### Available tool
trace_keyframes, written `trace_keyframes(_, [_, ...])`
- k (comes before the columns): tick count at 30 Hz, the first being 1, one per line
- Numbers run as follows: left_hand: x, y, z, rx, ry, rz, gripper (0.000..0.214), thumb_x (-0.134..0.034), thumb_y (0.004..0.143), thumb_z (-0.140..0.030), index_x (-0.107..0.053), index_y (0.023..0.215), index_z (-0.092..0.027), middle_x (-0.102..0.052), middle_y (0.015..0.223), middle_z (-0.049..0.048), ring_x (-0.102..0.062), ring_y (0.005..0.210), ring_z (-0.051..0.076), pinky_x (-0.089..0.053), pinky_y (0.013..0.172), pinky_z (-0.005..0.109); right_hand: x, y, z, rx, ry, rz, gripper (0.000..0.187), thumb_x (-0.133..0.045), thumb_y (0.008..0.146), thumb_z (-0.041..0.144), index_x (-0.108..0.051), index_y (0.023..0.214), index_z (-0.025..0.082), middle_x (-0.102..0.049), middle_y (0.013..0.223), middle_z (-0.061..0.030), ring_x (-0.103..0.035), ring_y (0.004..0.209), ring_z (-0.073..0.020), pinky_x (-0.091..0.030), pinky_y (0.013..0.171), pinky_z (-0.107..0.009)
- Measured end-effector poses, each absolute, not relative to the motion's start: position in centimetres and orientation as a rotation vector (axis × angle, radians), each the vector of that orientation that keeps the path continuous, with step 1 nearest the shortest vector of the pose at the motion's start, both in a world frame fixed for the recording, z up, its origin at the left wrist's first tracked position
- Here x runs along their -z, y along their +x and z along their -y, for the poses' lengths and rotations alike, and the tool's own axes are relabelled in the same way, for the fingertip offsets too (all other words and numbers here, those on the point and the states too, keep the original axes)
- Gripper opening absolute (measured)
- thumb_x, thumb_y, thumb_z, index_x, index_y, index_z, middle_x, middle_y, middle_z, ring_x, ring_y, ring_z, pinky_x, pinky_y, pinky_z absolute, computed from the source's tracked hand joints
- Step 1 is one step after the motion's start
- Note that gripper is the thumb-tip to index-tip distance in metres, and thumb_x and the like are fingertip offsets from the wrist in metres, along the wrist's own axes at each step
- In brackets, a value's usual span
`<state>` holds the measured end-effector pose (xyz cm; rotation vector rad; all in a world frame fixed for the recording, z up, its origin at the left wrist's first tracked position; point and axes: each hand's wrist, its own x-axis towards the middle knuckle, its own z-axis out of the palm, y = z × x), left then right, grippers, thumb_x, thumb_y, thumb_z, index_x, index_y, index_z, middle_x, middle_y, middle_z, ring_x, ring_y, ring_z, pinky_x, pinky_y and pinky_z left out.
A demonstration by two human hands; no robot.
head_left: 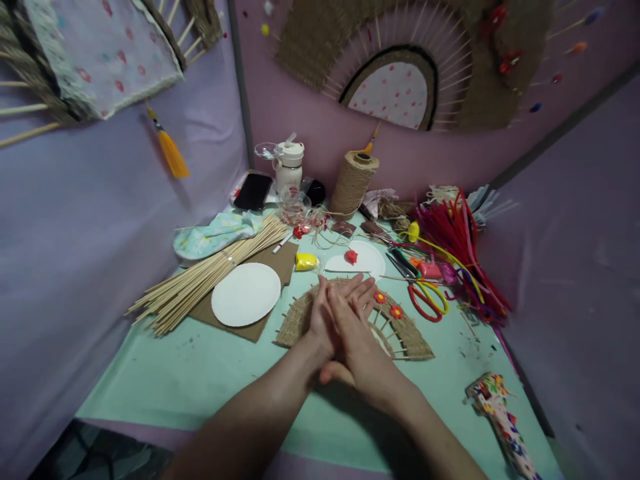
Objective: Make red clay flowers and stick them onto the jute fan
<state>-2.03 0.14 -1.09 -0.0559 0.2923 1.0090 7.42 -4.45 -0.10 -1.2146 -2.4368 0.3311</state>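
Observation:
My left hand point(323, 323) and my right hand point(361, 343) are pressed palm to palm over the middle of the table, fingers stretched forward. Anything between the palms is hidden from me. Right beneath them lies a fan-shaped piece of wound twine and sticks point(415, 338), partly covered by my hands. Two red flowers point(388, 305) with yellow centres sit on its right part. Just beyond my fingertips, a lump of red clay point(351, 257) rests on a white paper disc point(371, 257). A yellow clay packet point(306, 261) lies to the left of that.
On the left are a bundle of thin sticks point(200, 288), a white oval disc point(245, 295) and brown cardboard point(250, 331). A twine spool point(354, 185) and white bottle point(289, 167) stand behind. Scissors point(425, 300), red pipe cleaners point(465, 247) and a colourful glue gun point(500, 417) lie right.

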Motion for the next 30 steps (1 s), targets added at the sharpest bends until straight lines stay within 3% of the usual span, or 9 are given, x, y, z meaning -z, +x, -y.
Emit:
trace_keyframes(3, [1.2, -2.2, -0.3, -1.009, -0.067, -0.266, 0.074, -0.037, 0.091, -0.062, -0.049, 0.137, -0.006, -0.063, 0.126, 0.021, -0.053, 0.128, 0.029, -0.034, 0.113, 0.039, -0.2, 7.5, 4.9, -0.527, -1.214, 2.205, 0.101, -0.017, 0.082, 0.079, 0.01, 0.154, 0.013, -0.018, 0.16, -0.0189, -0.02, 0.147, -0.0281, -0.034, 0.113, -0.047])
trace_keyframes(6, [1.2, -2.6, -0.5, -1.019, -0.06, -0.264, 0.067, -0.036, 0.094, -0.056, -0.049, 0.138, -0.008, -0.065, 0.125, 0.0178, -0.055, 0.126, 0.026, -0.036, 0.111, 0.036, -0.1, 8.3, 5.2, -0.635, -1.198, 2.081, 0.098, -0.008, 0.082, 0.079, 0.011, 0.154, 0.015, -0.019, 0.159, -0.0183, -0.026, 0.146, -0.0269, -0.036, 0.111, -0.045])
trace_keyframes(8, [1.0, -2.7, -0.5, -1.026, -0.041, -0.265, 0.065, -0.034, 0.094, -0.057, -0.051, 0.135, -0.009, -0.065, 0.125, 0.0174, -0.055, 0.126, 0.027, -0.036, 0.111, 0.037, 0.2, 8.6, 5.2, -0.611, -1.2, 2.07, 0.096, -0.011, 0.083, 0.078, 0.009, 0.154, 0.016, -0.022, 0.159, -0.018, -0.029, 0.144, -0.0273, -0.035, 0.112, -0.046])
trace_keyframes(13, [0.7, -2.8, -0.6, -1.014, -0.015, -0.264, 0.072, -0.033, 0.092, -0.063, -0.055, 0.131, -0.006, -0.061, 0.13, 0.0216, -0.053, 0.128, 0.03, -0.035, 0.111, 0.04, 1.0, 9.1, 5.4, -0.271, -1.228, 2.363, 0.104, -0.026, 0.079, 0.082, 0.0, 0.155, 0.017, -0.037, 0.153, -0.0182, -0.03, 0.143, -0.0332, -0.018, 0.117, -0.059])
trace_keyframes(17, [0.7, -3.1, -0.7, -1.037, -0.018, -0.252, 0.071, -0.036, 0.089, -0.066, -0.053, 0.134, -0.014, -0.056, 0.137, 0.0184, -0.047, 0.133, 0.029, -0.035, 0.111, 0.042, 1.0, 9.5, 5.8, -0.068, -1.232, 2.506, 0.104, -0.028, 0.08, 0.081, -0.001, 0.155, 0.015, -0.045, 0.147, -0.0181, -0.031, 0.142, -0.034, -0.016, 0.115, -0.061])
trace_keyframes(22, [0.6, -3.3, -0.6, -0.995, -0.012, -0.271, 0.07, -0.037, 0.087, -0.068, -0.051, 0.136, -0.02, -0.049, 0.144, 0.0153, -0.041, 0.137, 0.029, -0.033, 0.111, 0.044, 0.8, 9.5, 5.9, 0.039, -1.274, 2.499, 0.107, -0.027, 0.079, 0.082, 0.0, 0.155, 0.011, -0.043, 0.148, -0.0203, -0.031, 0.142, -0.0348, -0.015, 0.114, -0.062])
trace_keyframes(26, [0.5, -3.3, -0.5, -1.01, -0.009, -0.292, 0.073, -0.032, 0.086, -0.072, -0.052, 0.135, -0.022, -0.051, 0.142, 0.0148, -0.04, 0.137, 0.028, -0.033, 0.111, 0.045, 1.0, 9.6, 6.1, 0.058, -1.212, 2.572, 0.105, -0.024, 0.079, 0.083, -0.005, 0.155, 0.012, -0.048, 0.145, -0.0172, -0.033, 0.141, -0.0328, -0.011, 0.116, -0.058])
trace_keyframes(30, [0.5, -3.2, -0.5, -0.984, -0.007, -0.274, 0.07, -0.035, 0.087, -0.07, -0.053, 0.134, -0.021, -0.053, 0.139, 0.0144, -0.044, 0.134, 0.029, -0.036, 0.108, 0.044, 1.0, 9.5, 6.0, 0.128, -1.276, 2.508, 0.104, -0.021, 0.081, 0.081, -0.003, 0.154, 0.009, -0.045, 0.147, -0.0201, -0.032, 0.141, -0.0348, -0.01, 0.115, -0.061])
